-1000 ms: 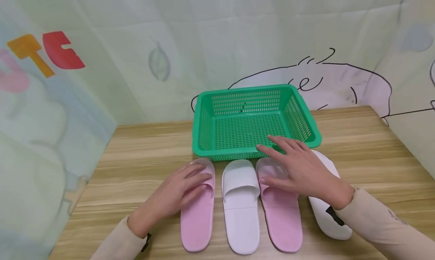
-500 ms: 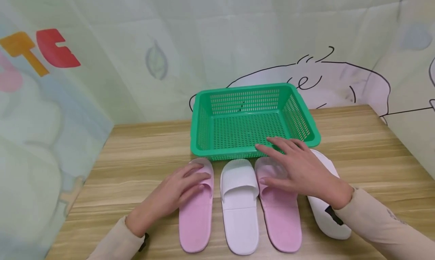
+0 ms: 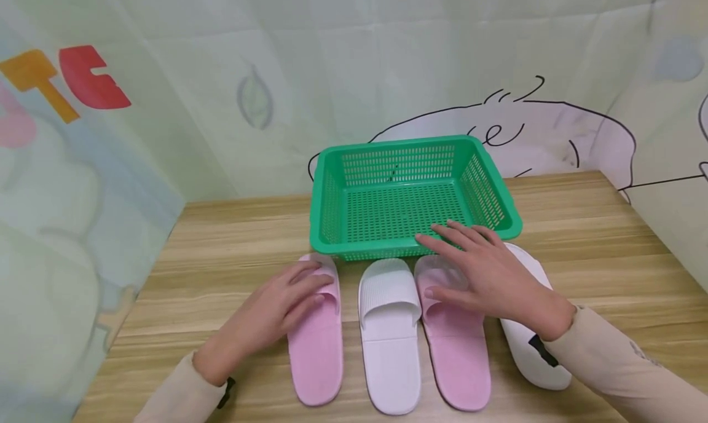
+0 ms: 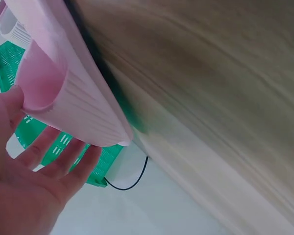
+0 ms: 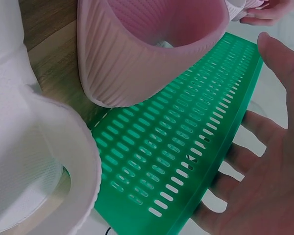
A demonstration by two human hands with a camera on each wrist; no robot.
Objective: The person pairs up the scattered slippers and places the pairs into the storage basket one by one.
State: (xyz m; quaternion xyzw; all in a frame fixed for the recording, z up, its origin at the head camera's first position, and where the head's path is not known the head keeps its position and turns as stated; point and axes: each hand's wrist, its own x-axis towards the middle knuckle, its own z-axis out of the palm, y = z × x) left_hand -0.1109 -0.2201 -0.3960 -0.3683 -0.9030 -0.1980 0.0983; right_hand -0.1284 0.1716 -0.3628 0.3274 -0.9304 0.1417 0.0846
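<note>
Left hand (image 3: 276, 312) – fingers (image 3: 310, 283) flat on the outer pink slipper (image 3: 315, 343), gripping nothing.

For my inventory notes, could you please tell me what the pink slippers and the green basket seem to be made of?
The pink ribbed slippers look like soft matte foam or rubber: thick soles, moulded straps, no shine. The green perforated basket looks like rigid, slightly glossy moulded plastic, judging by its even slots.
</note>
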